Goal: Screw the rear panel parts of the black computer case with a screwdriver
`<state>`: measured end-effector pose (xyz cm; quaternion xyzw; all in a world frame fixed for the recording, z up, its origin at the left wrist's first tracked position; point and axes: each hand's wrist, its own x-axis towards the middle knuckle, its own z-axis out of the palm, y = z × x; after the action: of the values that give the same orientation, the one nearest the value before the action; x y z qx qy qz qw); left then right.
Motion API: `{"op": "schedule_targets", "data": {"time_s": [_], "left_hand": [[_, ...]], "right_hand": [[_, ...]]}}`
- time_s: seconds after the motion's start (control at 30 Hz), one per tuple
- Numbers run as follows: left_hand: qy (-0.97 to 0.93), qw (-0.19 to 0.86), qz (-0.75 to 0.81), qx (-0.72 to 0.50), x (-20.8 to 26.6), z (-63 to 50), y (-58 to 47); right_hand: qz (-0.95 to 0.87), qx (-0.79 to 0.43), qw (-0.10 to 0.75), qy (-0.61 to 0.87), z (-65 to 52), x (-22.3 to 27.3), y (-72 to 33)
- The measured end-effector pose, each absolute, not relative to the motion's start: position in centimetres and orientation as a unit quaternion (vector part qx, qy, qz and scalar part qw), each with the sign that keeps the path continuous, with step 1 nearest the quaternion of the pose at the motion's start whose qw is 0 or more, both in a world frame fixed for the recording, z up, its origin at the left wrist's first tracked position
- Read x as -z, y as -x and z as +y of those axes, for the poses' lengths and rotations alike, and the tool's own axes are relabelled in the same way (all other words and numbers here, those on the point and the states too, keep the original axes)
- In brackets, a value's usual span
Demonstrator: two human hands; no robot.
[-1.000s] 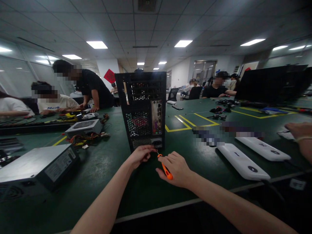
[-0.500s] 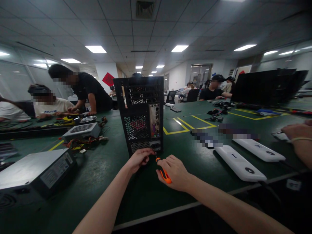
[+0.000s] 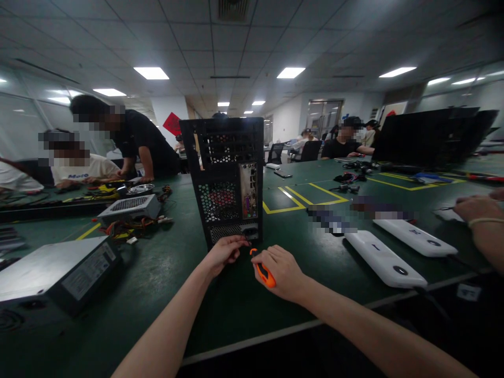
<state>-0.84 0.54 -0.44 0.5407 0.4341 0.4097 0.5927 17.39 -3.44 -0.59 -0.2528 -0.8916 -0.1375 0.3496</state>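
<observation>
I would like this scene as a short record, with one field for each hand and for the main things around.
Left hand: left hand, fingertips near the case's lower edge; any small item there cannot be told
Right hand: right hand grips an orange screwdriver
Centre: black case, upright, ports facing the camera
Left side: two power supplies
Right side: two white devices; another person's hand
Surface: green table

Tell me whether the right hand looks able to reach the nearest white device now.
Likely yes: bare green tabletop lies between the right hand and the nearest white device, though the orange screwdriver it holds may need setting down first.
</observation>
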Motion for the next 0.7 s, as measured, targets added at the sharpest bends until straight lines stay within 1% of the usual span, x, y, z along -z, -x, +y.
{"op": "schedule_targets", "data": {"time_s": [0.4, 0.57, 0.7], "left_hand": [[-0.549, 0.591, 0.425, -0.41, 0.5, 0.6, 0.4], [-0.544, 0.59, 0.424, -0.42, 0.6, 0.6, 0.3], [-0.538, 0.586, 0.428, -0.43, 0.5, 0.5, 0.3]], "right_hand": [[-0.874, 0.135, 0.383, 0.268, -3.3, -0.3, -17.3], [-0.879, 0.135, 0.373, 0.265, -3.2, -0.2, -17.2], [-0.891, 0.084, 0.354, 0.271, -3.8, -0.5, -17.3]]}}
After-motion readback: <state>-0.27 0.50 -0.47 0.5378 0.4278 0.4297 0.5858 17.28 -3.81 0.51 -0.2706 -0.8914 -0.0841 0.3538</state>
